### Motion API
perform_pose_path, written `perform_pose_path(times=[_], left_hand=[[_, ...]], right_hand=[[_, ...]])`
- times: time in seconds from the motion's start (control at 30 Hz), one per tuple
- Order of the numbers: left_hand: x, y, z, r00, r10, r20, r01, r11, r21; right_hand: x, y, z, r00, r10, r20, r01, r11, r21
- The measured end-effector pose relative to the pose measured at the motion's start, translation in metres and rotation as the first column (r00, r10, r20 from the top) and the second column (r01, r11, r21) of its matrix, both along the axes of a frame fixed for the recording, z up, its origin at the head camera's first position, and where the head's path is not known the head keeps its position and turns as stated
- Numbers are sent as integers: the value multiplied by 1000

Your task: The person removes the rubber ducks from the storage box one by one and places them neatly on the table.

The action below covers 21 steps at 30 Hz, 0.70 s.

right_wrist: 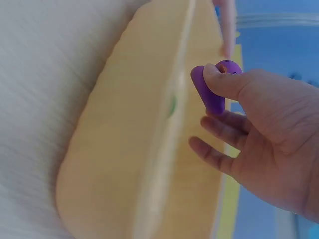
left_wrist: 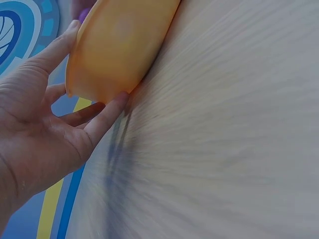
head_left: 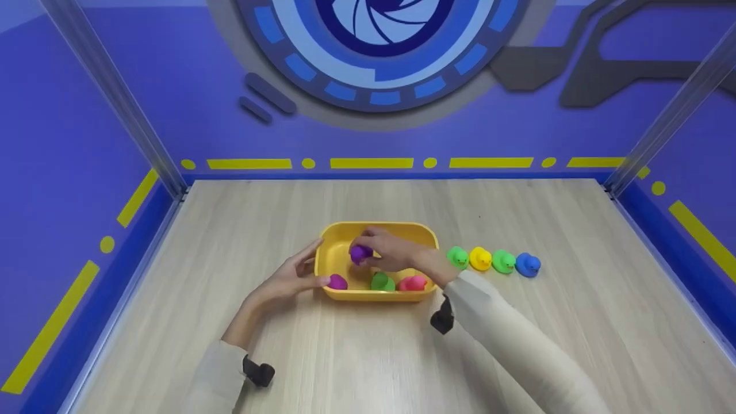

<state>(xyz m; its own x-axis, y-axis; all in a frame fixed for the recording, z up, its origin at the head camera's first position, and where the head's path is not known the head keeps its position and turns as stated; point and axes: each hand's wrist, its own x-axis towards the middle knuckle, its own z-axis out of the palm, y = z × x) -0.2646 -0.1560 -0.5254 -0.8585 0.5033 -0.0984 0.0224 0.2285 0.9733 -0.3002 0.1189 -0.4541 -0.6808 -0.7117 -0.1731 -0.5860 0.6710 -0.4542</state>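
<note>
A yellow plastic tub (head_left: 368, 296) stands on the table in front of me. At its left end, my left hand (head_left: 290, 279) holds it, the thumb at the rim and the other fingers spread along the outer wall. Inside the tub, my right hand (head_left: 388, 250) pinches a purple toy duck (right_wrist: 208, 92) between thumb and fingers. Below that hand, along the near wall, lie another purple toy (head_left: 337, 282), a green duck (head_left: 382, 282) and a pink duck (head_left: 413, 283). In the left wrist view the tub's outer wall (left_wrist: 119, 45) hides most of its contents.
Right of the tub, a row of toy ducks stands on the wooden table (head_left: 368, 356): a green one (head_left: 457, 257), a yellow one (head_left: 480, 259), another green one (head_left: 503, 261) and a blue one (head_left: 528, 264). Blue panels (head_left: 368, 141) wall the table at the back and both sides.
</note>
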Motion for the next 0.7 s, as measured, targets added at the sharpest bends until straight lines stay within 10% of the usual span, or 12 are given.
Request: perform_pose_path(times=[0.7], left_hand=[[1,2,-2,998,59,12,-59,998,-26]], right_hand=[[4,76,27,998,-62,-11,54,938,-342]])
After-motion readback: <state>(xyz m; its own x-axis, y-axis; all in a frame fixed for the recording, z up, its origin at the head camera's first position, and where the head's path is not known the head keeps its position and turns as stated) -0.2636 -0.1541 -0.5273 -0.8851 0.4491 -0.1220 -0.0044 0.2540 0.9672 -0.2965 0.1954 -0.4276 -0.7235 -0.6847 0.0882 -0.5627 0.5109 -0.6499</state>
